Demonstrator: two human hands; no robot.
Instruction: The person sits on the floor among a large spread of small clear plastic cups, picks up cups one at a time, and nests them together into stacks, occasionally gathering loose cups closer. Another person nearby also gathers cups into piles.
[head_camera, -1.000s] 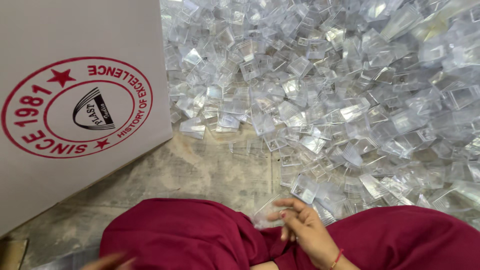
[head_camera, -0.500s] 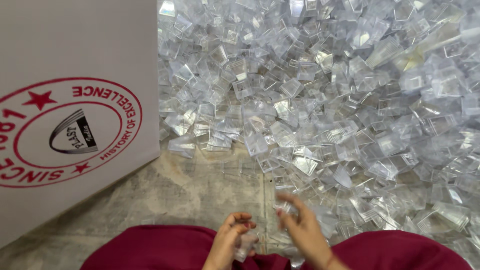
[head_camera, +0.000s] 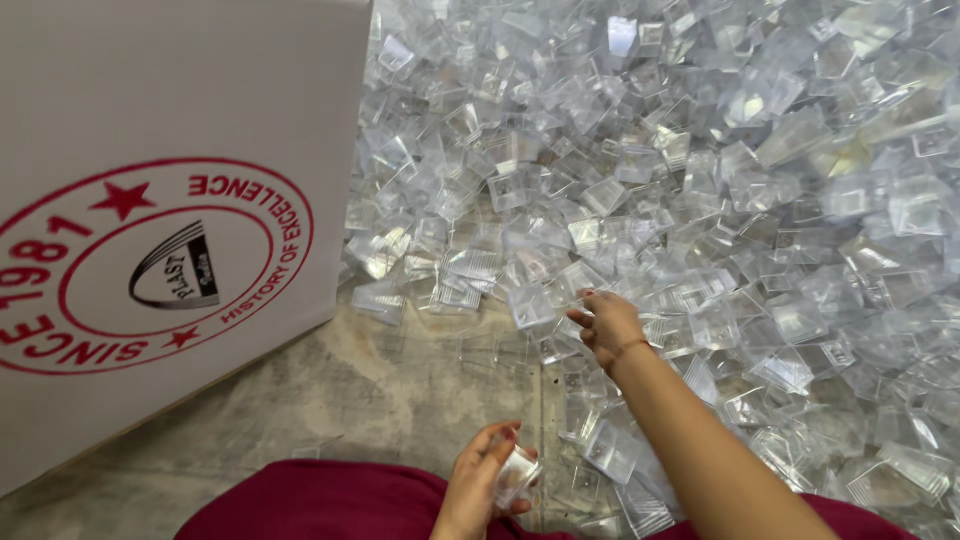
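The right hand (head_camera: 607, 325) has reached out over the stone floor (head_camera: 390, 385).

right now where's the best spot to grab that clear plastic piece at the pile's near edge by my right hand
Pinch the clear plastic piece by its raised upper rim, coming from above and the near side, where the right hand already reaches. It sits tilted at the edge of the pile, with bare floor in front, so that side looks least crowded.

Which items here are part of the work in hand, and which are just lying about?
In use:
left hand holding a clear plastic box
right hand reaching into the heap of clear plastic boxes

Lying about:
white carton with red round stamp
bare stone floor
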